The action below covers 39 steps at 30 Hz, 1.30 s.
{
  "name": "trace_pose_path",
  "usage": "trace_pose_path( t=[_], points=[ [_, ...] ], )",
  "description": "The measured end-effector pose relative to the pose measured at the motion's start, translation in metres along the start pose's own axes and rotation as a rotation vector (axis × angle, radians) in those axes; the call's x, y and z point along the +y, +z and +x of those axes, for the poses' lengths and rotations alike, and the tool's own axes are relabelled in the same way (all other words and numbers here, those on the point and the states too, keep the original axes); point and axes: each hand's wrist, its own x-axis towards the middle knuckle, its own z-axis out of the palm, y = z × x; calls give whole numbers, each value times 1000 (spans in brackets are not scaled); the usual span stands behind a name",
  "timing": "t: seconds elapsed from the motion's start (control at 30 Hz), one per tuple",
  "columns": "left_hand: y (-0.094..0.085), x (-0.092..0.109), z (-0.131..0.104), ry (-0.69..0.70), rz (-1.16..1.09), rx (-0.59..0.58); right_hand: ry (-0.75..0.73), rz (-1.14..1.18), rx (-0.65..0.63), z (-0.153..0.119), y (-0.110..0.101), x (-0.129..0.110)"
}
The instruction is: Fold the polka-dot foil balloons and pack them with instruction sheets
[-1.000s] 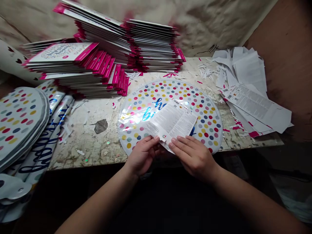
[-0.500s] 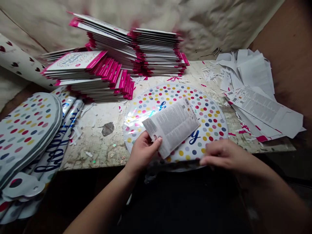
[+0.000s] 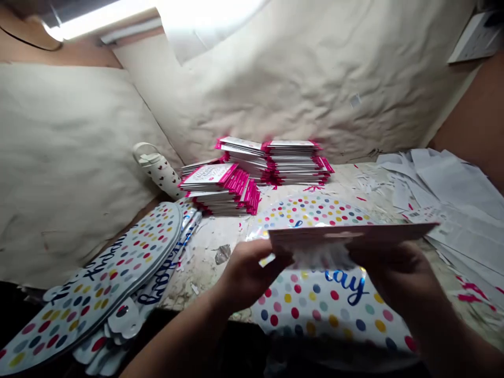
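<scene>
A flat card packet (image 3: 350,234) is held up and seen nearly edge-on, with a hang slot in its near edge and something whitish and blurred under it. My left hand (image 3: 252,270) grips its left end. Its right end is in my right hand (image 3: 401,273), the fingers partly hidden beneath. Below and behind the packet lies a round foil balloon (image 3: 315,310) with coloured dots and blue lettering, flat on the worktable (image 3: 208,236).
Stacks of pink-edged packets (image 3: 295,163) stand at the back. Dotted balloons (image 3: 142,262) are piled on the left, near a heart-patterned bottle (image 3: 161,173). White papers (image 3: 452,184) and pink scraps (image 3: 472,294) lie on the right.
The view has tilted up. The printed sheet or packet that my left hand held flat is now raised and edge-on, and my right hand has taken hold of its right end.
</scene>
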Motion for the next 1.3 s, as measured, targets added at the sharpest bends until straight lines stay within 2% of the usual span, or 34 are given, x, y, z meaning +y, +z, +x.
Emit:
trace_pose_path(
  t=[0.07,0.13,0.17,0.23,0.3,0.33,0.4,0.47,0.5,0.53,0.6,0.67,0.73,0.77,0.83,0.9,0.97,1.03,1.07,1.1,1.17,1.23,1.3],
  points=[
    [-28,-19,-2,56,202,117,-64,-7,-76,5,5,12],
    [-67,-45,3,80,468,376,-102,-118,-53,6,-2,26],
    [-87,-61,9,46,611,443,-100,-205,-22,5,-7,34],
    [-126,-99,26,-3,824,393,-102,-401,-8,-2,-19,49],
    [-153,-138,50,-93,994,231,-154,-562,-79,-12,-28,61],
    [-161,-155,62,-154,1058,162,-199,-616,-132,-19,-30,66],
    [-165,-180,86,-213,1085,94,-310,-700,-241,-33,-34,73],
    [-154,-188,103,-240,1076,90,-439,-811,-328,-50,-41,78],
    [-143,-186,107,-246,1078,109,-503,-885,-373,-59,-47,81],
    [-127,-180,107,-240,1076,121,-558,-967,-430,-69,-54,83],
    [-86,-160,93,-194,1055,105,-623,-1131,-535,-87,-71,90],
    [-34,-135,63,-120,964,-126,-646,-1248,-564,-102,-89,99],
    [17,-116,29,-111,873,-369,-643,-1298,-494,-111,-103,108],
    [39,-111,17,-127,837,-485,-645,-1297,-466,-113,-107,111],
    [70,-113,8,-157,804,-610,-668,-1262,-480,-112,-109,114],
    [83,-126,21,-136,800,-643,-723,-1198,-552,-109,-102,112],
    [83,-137,46,-97,795,-642,-754,-1126,-577,-106,-90,107],
    [80,-135,64,-81,797,-617,-716,-1038,-552,-103,-76,101],
    [79,-127,66,-58,782,-589,-669,-983,-523,-102,-71,98],
    [78,-115,63,-18,738,-576,-598,-923,-487,-100,-66,95],
    [78,-83,42,107,546,-599,-380,-788,-414,-95,-59,89],
    [78,-53,11,179,299,-797,-113,-657,-367,-89,-56,84],
    [79,-36,-14,149,219,-860,105,-559,-363,-82,-56,81]
  ],
)
